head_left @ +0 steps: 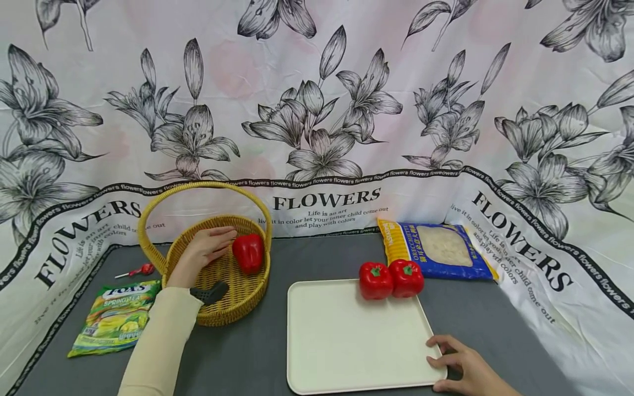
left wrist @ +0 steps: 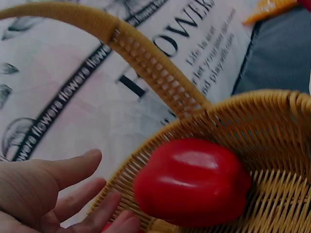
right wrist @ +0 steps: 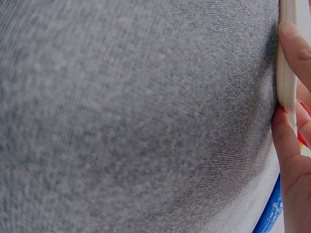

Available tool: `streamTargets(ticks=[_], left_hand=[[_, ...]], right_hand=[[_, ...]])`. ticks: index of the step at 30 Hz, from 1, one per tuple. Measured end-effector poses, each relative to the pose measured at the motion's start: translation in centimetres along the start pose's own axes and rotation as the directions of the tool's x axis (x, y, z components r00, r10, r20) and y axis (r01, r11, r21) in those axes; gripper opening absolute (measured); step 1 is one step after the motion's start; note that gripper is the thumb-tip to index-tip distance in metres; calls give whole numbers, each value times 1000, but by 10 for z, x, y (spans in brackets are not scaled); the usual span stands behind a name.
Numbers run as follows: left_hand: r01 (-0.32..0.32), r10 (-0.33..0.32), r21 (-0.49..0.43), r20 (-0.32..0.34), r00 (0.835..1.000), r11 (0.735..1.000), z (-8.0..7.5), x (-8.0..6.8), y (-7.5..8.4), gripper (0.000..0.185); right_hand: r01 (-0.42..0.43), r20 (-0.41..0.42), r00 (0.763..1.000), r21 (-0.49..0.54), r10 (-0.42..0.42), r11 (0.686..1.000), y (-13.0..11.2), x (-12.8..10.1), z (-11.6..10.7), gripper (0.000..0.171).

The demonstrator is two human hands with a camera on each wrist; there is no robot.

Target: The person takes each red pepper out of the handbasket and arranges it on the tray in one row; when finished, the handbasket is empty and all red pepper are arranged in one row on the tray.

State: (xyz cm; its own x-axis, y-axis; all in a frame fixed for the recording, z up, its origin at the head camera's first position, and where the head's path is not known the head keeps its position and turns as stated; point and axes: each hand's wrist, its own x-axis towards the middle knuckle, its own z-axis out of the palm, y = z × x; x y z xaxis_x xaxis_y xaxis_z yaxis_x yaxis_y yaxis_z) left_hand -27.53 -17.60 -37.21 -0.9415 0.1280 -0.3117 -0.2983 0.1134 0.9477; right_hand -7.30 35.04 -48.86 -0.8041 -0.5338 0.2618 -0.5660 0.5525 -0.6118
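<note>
My left hand (head_left: 205, 250) is over the wicker basket (head_left: 257, 297), just left of a red bell pepper (head_left: 249, 254). In the left wrist view the hand (left wrist: 53, 194) has its fingers loosely bent and apart from the bell pepper (left wrist: 192, 182), which lies on its side against the basket wall. Another bit of red shows under those fingertips, mostly hidden. My right hand (head_left: 460, 366) grips the near right corner of the white tray (head_left: 356, 341). Up close, fingers and thumb hold the tray's rim (right wrist: 286, 58). Two red bell peppers (head_left: 375, 280) sit side by side at the tray's far right corner.
A blue and yellow pasta bag (head_left: 441, 250) lies behind the tray. Left of the basket are a green candy bag (head_left: 114, 316) and a red lollipop (head_left: 143, 269). The basket's tall handle (head_left: 203, 184) arches over it. A flowered cloth (head_left: 317, 110) hangs behind the grey table (head_left: 247, 357).
</note>
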Motion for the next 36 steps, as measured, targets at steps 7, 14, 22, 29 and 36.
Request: streamTargets(ticks=[7,14,22,29,36], left_hand=[[93,-91,18,-118,989,995,14,20,-15,49],[85,-92,-59,-140,986,995,21,26,-22,52],[43,-52,-79,-114,992,996,21,19,-26,57],[19,-20,-20,-84,996,1000,24,6,-29,58],[-22,25,31,-81,996,999,26,-7,-36,54]], right_hand=[[-134,86,988,44,130,990,-1,-1,-3,35],[-36,11,999,4,36,999,-1,1,0,34],[-47,26,999,-8,47,999,0,0,-1,33],[-90,48,995,-9,90,996,-1,1,-2,32],[-168,103,981,25,165,985,-2,2,-3,32]])
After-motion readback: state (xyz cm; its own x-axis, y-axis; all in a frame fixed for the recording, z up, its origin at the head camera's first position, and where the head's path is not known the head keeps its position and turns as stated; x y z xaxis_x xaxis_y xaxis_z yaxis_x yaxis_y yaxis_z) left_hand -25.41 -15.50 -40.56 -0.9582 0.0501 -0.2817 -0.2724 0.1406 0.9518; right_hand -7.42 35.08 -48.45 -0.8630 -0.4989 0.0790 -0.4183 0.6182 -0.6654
